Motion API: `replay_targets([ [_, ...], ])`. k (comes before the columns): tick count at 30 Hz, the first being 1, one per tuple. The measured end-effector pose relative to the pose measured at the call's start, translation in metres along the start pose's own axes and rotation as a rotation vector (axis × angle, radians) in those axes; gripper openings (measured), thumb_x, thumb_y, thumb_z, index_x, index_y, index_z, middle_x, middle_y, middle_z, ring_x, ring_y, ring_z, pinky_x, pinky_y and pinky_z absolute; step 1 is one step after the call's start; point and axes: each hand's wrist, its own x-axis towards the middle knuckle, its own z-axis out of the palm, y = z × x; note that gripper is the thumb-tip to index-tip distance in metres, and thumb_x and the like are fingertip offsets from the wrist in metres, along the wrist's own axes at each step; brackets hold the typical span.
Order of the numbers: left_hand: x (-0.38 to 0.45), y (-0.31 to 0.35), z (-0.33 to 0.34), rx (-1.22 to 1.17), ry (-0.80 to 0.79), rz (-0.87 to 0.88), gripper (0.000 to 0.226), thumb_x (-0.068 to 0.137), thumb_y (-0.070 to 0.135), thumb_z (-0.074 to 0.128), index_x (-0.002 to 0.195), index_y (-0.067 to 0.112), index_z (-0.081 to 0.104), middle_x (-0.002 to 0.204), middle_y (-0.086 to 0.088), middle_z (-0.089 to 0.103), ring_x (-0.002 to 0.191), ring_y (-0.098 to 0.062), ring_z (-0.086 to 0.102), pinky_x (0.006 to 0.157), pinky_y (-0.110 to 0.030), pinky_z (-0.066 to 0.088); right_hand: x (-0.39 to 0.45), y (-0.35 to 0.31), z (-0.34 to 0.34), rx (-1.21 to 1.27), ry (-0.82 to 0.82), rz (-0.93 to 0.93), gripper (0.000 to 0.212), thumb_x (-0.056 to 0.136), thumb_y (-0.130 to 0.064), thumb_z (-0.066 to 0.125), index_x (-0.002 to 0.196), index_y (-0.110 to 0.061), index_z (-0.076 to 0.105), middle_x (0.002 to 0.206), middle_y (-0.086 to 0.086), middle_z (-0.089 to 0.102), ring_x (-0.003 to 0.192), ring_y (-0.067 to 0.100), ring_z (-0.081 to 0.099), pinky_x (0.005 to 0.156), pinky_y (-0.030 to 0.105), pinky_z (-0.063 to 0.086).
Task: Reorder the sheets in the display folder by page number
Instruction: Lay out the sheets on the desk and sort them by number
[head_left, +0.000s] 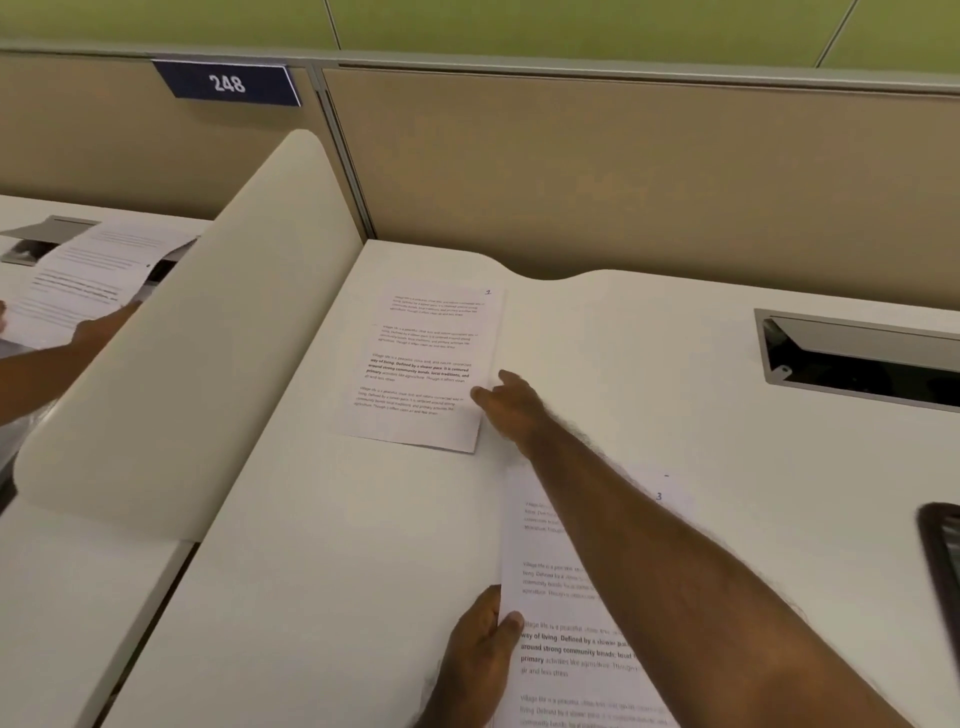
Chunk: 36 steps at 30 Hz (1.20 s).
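A printed sheet marked 1 (421, 364) lies flat on the white desk, far from me. My right hand (511, 402) reaches out to its right edge, fingertips touching the paper, fingers loosely bent. Close to me lies a stack of printed sheets (563, 613), the top one marked 3 at its upper right corner. My left hand (480, 657) pinches that stack's left edge, thumb on top. My right forearm crosses over the stack and hides much of it. No display folder is visible.
A curved white divider (208, 338) stands to the left of the desk (322, 545). Behind it another person's hand (104, 327) holds printed sheets. A cable slot (857, 358) opens at the right, and a dark object (943, 561) sits at the right edge.
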Motion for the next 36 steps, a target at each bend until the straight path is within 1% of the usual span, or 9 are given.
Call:
replay_targets([
  [2, -0.001, 0.001, 0.0, 0.002, 0.003, -0.007, 0.026, 0.099, 0.014, 0.051, 0.117, 0.028, 0.064, 0.108, 0.008, 0.075, 0.098, -0.016, 0.072, 0.089, -0.038, 0.058, -0.017, 0.017, -0.021, -0.043, 0.07, -0.079, 0.056, 0.092, -0.031, 0.06, 0.144, -0.018, 0.043, 0.142, 0.006, 0.05, 0.127, 0.02, 0.051, 0.107, 0.036, 0.041],
  [5, -0.001, 0.003, 0.001, -0.001, 0.015, 0.012, 0.029, 0.088, 0.024, 0.056, 0.115, 0.028, 0.066, 0.109, 0.007, 0.075, 0.099, -0.014, 0.072, 0.089, -0.035, 0.057, -0.059, 0.059, -0.057, 0.082, 0.201, -0.134, 0.039, 0.093, -0.022, 0.062, 0.131, -0.022, 0.057, 0.132, -0.003, 0.058, 0.107, 0.006, 0.059, 0.098, 0.028, 0.045],
  [7, -0.001, 0.004, 0.001, 0.002, 0.024, 0.025, 0.025, 0.093, 0.016, 0.056, 0.113, 0.027, 0.067, 0.11, 0.006, 0.075, 0.098, -0.011, 0.071, 0.086, -0.028, 0.057, -0.095, 0.099, -0.078, 0.099, 0.316, -0.145, 0.034, 0.093, -0.016, 0.06, 0.126, -0.024, 0.06, 0.128, -0.006, 0.06, 0.097, 0.0, 0.06, 0.09, 0.022, 0.044],
  [12, -0.004, 0.008, -0.002, -0.043, -0.016, -0.029, 0.025, 0.097, 0.013, 0.053, 0.118, 0.021, 0.066, 0.11, 0.002, 0.075, 0.1, -0.019, 0.072, 0.091, -0.04, 0.057, -0.187, 0.193, -0.099, -0.062, 0.519, -0.028, 0.035, 0.092, -0.011, 0.061, 0.123, -0.026, 0.058, 0.118, -0.004, 0.054, 0.098, 0.016, 0.058, 0.093, 0.039, 0.05],
  [16, -0.009, 0.008, -0.004, -0.122, -0.051, -0.111, 0.025, 0.101, 0.009, 0.048, 0.118, 0.015, 0.066, 0.111, -0.006, 0.074, 0.102, -0.029, 0.071, 0.096, -0.053, 0.053, -0.238, 0.227, -0.092, -0.146, 0.461, 0.118, 0.04, 0.09, -0.022, 0.065, 0.129, -0.022, 0.055, 0.118, -0.004, 0.052, 0.092, 0.012, 0.057, 0.083, 0.03, 0.043],
  [19, -0.016, 0.004, -0.004, -0.206, -0.062, -0.154, 0.024, 0.101, 0.009, 0.049, 0.118, 0.009, 0.065, 0.111, -0.013, 0.073, 0.103, -0.035, 0.07, 0.097, -0.056, 0.051, -0.254, 0.229, -0.088, -0.069, 0.405, 0.184, 0.04, 0.087, -0.029, 0.07, 0.122, -0.032, 0.05, 0.111, -0.005, 0.056, 0.083, 0.006, 0.061, 0.074, 0.028, 0.042],
  [29, -0.041, -0.012, -0.003, -0.149, -0.069, -0.147, 0.024, 0.104, 0.017, 0.046, 0.119, 0.012, 0.064, 0.113, -0.009, 0.074, 0.103, -0.029, 0.071, 0.098, -0.052, 0.052, -0.27, 0.232, -0.104, 0.001, 0.367, 0.317, 0.014, 0.078, -0.023, 0.08, 0.085, -0.028, 0.069, 0.065, -0.012, 0.071, 0.07, 0.007, 0.067, 0.067, 0.026, 0.049],
  [33, -0.047, -0.017, -0.005, -0.088, -0.044, -0.122, 0.023, 0.104, 0.016, 0.046, 0.116, 0.013, 0.066, 0.108, -0.007, 0.075, 0.1, -0.027, 0.072, 0.095, -0.051, 0.054, -0.272, 0.241, -0.114, -0.034, 0.322, 0.34, 0.008, 0.08, -0.029, 0.078, 0.079, -0.029, 0.07, 0.068, -0.013, 0.073, 0.072, 0.009, 0.069, 0.075, 0.029, 0.051],
  [36, -0.05, -0.021, -0.007, -0.065, 0.006, -0.119, 0.021, 0.103, 0.014, 0.049, 0.111, 0.013, 0.068, 0.101, -0.007, 0.077, 0.093, -0.028, 0.074, 0.09, -0.05, 0.056, -0.271, 0.244, -0.129, 0.075, 0.342, 0.305, 0.005, 0.082, -0.021, 0.077, 0.084, -0.019, 0.074, 0.069, -0.008, 0.074, 0.069, 0.014, 0.07, 0.065, 0.029, 0.051],
])
